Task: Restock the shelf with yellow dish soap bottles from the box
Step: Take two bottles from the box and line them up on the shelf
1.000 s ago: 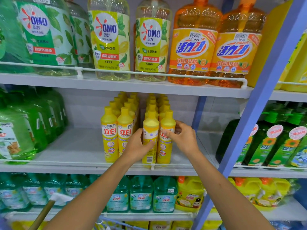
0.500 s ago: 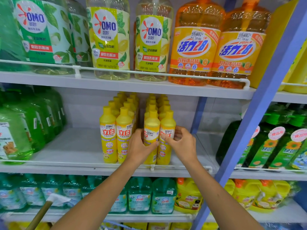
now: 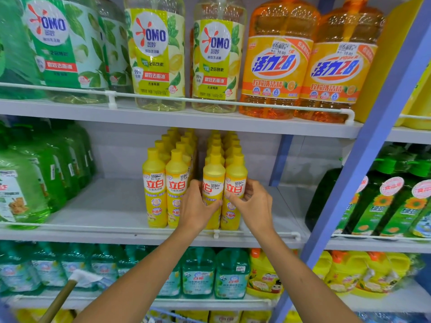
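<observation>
Gripping the two front ones at label height, one per hand: left hand (image 3: pixel 198 206) curled round the left bottle (image 3: pixel 213 176), right hand (image 3: pixel 253 203) round the right bottle (image 3: pixel 236 173), thumbs across the fronts. Both standing upright, long axis vertical, caps up, touching side by side at the front of the middle shelf (image 3: pixel 93 206), just behind the white rail (image 3: pixel 140 227). Yellow all over, red lettering on white labels. Matching rows (image 3: pixel 163 178) behind and just left. Forearms angling up from below.
</observation>
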`<move>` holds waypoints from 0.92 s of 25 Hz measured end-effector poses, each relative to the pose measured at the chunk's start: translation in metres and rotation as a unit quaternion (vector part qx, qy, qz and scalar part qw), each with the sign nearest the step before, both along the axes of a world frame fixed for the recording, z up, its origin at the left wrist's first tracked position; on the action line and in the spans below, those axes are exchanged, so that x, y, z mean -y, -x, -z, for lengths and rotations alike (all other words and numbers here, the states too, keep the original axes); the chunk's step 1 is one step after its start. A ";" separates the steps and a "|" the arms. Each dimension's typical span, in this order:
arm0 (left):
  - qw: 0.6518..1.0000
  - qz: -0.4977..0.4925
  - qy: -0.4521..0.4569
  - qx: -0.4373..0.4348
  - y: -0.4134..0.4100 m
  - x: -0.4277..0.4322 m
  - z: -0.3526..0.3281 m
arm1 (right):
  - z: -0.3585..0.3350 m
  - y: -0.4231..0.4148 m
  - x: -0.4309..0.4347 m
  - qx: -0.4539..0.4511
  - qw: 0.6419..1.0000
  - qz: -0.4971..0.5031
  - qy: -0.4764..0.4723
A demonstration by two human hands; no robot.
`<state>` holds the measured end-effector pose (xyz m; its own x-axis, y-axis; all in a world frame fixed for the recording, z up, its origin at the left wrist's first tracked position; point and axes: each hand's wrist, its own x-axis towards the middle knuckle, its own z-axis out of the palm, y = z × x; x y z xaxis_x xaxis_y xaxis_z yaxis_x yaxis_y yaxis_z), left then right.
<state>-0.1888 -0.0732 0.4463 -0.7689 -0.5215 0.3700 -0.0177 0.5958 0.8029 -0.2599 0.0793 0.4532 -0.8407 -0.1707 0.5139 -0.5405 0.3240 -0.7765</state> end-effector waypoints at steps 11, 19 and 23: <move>0.999 -0.026 0.017 0.016 0.003 -0.001 -0.001 | 0.009 -0.006 0.007 -0.008 1.000 0.023 -0.012; 0.999 0.018 -0.010 0.024 0.002 0.010 0.010 | 0.000 0.005 -0.014 0.065 0.993 -0.098 -0.013; 1.000 0.003 -0.008 0.025 0.004 0.007 0.009 | 0.010 0.003 -0.005 0.050 0.998 -0.046 0.019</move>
<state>-0.1923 -0.0801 0.4375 -0.7888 -0.5225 0.3237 -0.0540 0.5834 0.8104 -0.2632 0.0840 0.4436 -0.8696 -0.2320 0.4359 -0.4861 0.2465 -0.8384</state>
